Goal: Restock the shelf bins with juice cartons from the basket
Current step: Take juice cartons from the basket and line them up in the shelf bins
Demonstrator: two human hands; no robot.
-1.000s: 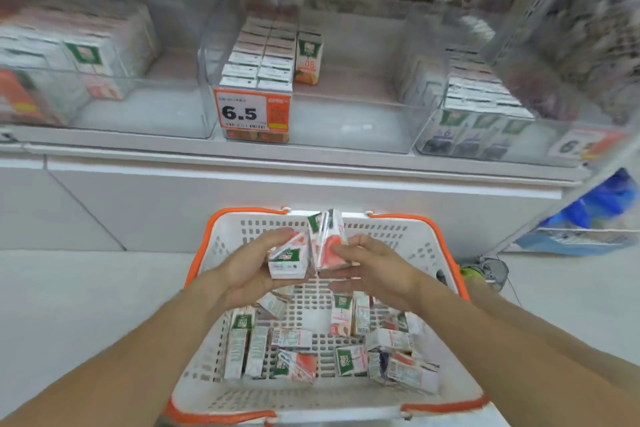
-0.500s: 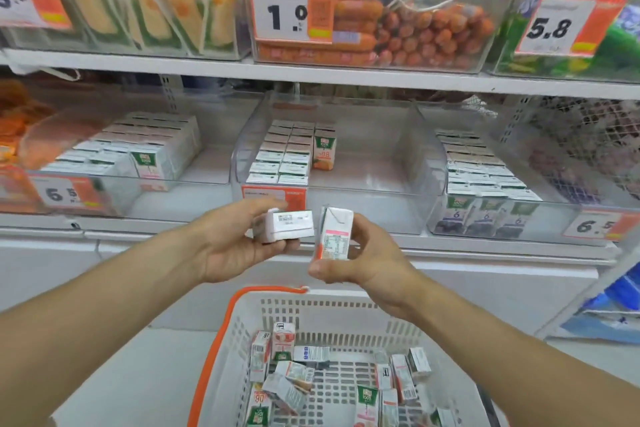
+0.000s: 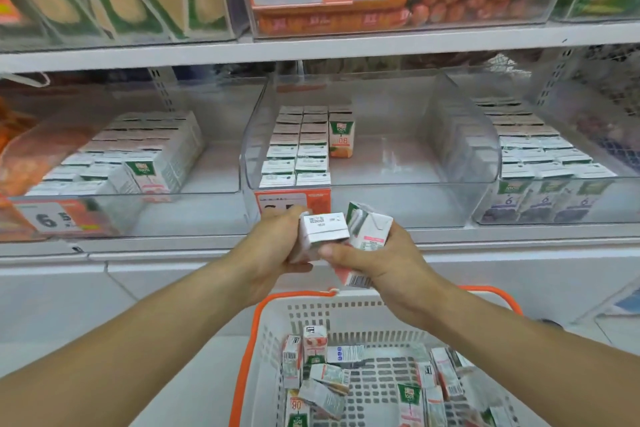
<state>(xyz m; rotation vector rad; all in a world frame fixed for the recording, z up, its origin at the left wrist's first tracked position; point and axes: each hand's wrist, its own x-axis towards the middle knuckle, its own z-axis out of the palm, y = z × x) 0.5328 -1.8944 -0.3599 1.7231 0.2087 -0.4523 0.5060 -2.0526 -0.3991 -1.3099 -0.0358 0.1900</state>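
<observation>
My left hand (image 3: pixel 273 253) grips one juice carton (image 3: pixel 323 230), my right hand (image 3: pixel 377 263) another carton (image 3: pixel 369 236), touching, just before the middle bin (image 3: pixel 450 184). Light, stiff little boxes, probably dentable; I hold by the flat sides.

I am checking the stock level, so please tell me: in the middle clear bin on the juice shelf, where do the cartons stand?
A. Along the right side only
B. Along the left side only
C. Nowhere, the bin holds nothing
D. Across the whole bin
B: in the middle clear bin the cartons stand in rows against the left wall, and the floor to their right is bare.
</observation>
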